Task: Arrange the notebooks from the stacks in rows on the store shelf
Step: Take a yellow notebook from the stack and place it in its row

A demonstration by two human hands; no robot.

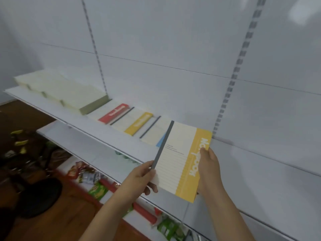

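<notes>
The store shelf (83, 117) is carrying cream stacks (60, 92) at ten o'clock and a row of three notebooks (137, 125) running toward four. Both hands are gripping a yellow-banded notebook (180, 160) above the shelf's front edge, the left hand (140, 176) pinching the grey spine, the right hand (207, 164) holding the yellow edge; its long axis is running from one to seven o'clock. Next it is likely going down at the row's four o'clock end.

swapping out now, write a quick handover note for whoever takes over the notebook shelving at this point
Left hand: grips the grey spine edge of the yellow-band notebook.
Right hand: holds its yellow edge; the notebook is in the air, over the shelf.
Done: red-band notebook, yellow one and blue-band one lie in a row.
Stacks sit at the shelf's left.
Left: lay this one to the right of the blue, then continue from the stacks.
</notes>
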